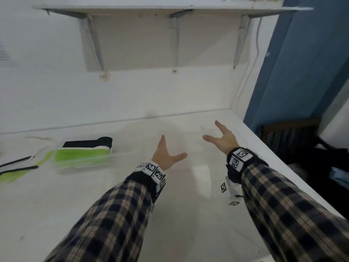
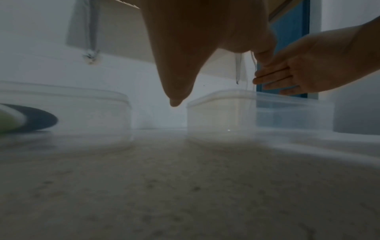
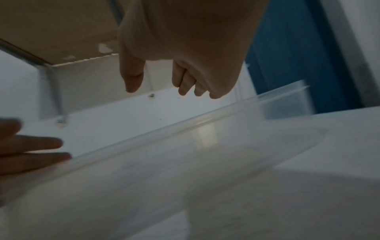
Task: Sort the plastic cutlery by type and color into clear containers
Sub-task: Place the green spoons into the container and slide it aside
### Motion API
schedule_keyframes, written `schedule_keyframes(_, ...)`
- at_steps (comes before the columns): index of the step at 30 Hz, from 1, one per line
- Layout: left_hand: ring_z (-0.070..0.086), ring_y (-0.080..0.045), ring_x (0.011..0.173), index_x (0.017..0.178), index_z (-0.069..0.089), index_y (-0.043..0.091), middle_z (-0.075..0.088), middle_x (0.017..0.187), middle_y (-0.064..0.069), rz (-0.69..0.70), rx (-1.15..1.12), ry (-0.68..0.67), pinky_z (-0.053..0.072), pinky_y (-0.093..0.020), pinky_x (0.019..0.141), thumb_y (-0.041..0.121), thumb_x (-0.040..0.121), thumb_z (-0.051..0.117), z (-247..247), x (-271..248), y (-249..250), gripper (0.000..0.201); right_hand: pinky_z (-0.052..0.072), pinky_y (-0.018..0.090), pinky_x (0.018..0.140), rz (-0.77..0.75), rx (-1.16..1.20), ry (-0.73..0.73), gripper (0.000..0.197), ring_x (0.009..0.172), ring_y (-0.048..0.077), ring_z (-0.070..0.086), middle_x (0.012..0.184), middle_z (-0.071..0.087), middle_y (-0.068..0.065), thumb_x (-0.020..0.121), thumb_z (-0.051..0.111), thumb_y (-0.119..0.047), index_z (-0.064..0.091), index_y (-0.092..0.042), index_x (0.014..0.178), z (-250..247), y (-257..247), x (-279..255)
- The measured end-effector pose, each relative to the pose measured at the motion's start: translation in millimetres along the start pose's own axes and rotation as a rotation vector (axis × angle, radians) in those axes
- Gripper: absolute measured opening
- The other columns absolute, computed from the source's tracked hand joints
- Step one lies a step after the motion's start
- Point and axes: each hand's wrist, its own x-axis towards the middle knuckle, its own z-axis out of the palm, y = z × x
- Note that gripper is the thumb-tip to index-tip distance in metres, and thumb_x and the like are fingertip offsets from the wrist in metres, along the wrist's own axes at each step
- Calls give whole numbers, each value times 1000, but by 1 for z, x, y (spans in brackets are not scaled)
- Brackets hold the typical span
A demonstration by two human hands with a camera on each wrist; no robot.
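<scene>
A clear container (image 1: pixel 198 148), almost invisible against the white table, sits between my hands; its rim shows in the right wrist view (image 3: pixel 205 125). My left hand (image 1: pixel 170 150) is open at its left side with thumb spread, fingers (image 3: pixel 30 146) by the rim. Over its far right side hovers my right hand (image 1: pixel 213 133), open and holding nothing. Whether either hand touches it, I cannot tell. Another clear container (image 1: pixel 85 157) at the left holds green cutlery (image 1: pixel 81 155) with black (image 1: pixel 88 141) and white pieces stacked behind.
Loose black and green cutlery (image 1: pixel 17 169) lies at the far left edge of the table. A shelf on brackets (image 1: pixel 170 10) hangs on the wall above. The table's right edge (image 1: pixel 283 163) drops beside a blue wall. Paper marker tags (image 1: pixel 223 187) lie near my right forearm.
</scene>
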Motion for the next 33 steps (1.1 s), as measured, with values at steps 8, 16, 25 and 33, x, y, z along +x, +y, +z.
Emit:
schedule_keyframes(8,10,-18,146,149,-15,13,3,159,-6,-110,-17,-58,16,-30,115,32,66,84,13,14,-4,131,13,41,119,39,-167,95,100,146,18,11,158,13,-3,70,77,-46,19,-24,149,-42,36,11)
schedule_keyframes(16,13,-20,145,148,-17,12,4,159,-7,-175,32,-106,17,-29,114,25,68,84,11,20,-5,129,20,40,116,219,14,-9,115,143,22,21,156,20,2,66,83,-32,7,-17,151,-59,71,28)
schedule_keyframes(25,11,-19,146,149,-10,7,4,159,-6,-213,26,-70,16,-26,113,27,73,79,17,14,-3,119,31,47,110,207,156,-111,110,136,27,33,150,31,5,61,83,5,17,-22,145,-65,82,32)
schedule_keyframes(33,20,-22,143,150,-7,9,15,157,-9,-260,-6,-44,22,-28,111,20,75,79,21,7,0,115,36,45,107,183,70,-76,110,132,25,38,148,36,5,54,86,4,24,-18,141,-63,90,34)
